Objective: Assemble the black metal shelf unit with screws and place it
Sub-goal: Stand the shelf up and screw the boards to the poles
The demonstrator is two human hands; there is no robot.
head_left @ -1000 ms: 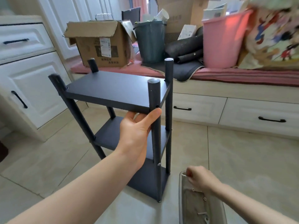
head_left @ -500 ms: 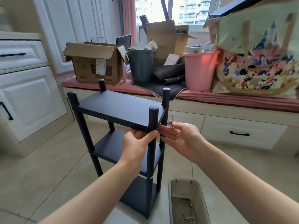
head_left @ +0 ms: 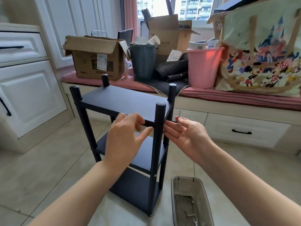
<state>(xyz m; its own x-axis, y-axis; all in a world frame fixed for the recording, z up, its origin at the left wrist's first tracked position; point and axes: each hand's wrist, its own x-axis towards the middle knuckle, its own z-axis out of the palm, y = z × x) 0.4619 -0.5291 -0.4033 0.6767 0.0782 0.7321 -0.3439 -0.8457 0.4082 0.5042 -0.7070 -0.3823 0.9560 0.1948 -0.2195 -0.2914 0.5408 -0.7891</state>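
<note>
A black metal shelf unit (head_left: 123, 101) with three tiers and four round posts stands upright on the tiled floor in front of me. My left hand (head_left: 125, 137) grips the front edge of its top shelf, fingers curled over the rim beside the near right post (head_left: 158, 128). My right hand (head_left: 187, 132) is just right of that post, palm up, pinching a small metal screw (head_left: 179, 117) that points upward between thumb and fingers. The fingertips touch the post at the top shelf's height.
A grey plastic tray (head_left: 175, 201) with loose screws and a small wrench lies on the floor at the lower right. Behind the shelf runs a window bench with a cardboard box (head_left: 94, 61), a dark bin (head_left: 143, 62), a pink bucket (head_left: 203, 67) and a printed tote bag (head_left: 260, 51). White cabinets (head_left: 29, 95) stand left.
My right hand rose from the tray with a screw and came to the near right post. My left hand shifted from that post to the top shelf's front edge. The view tilted up.
</note>
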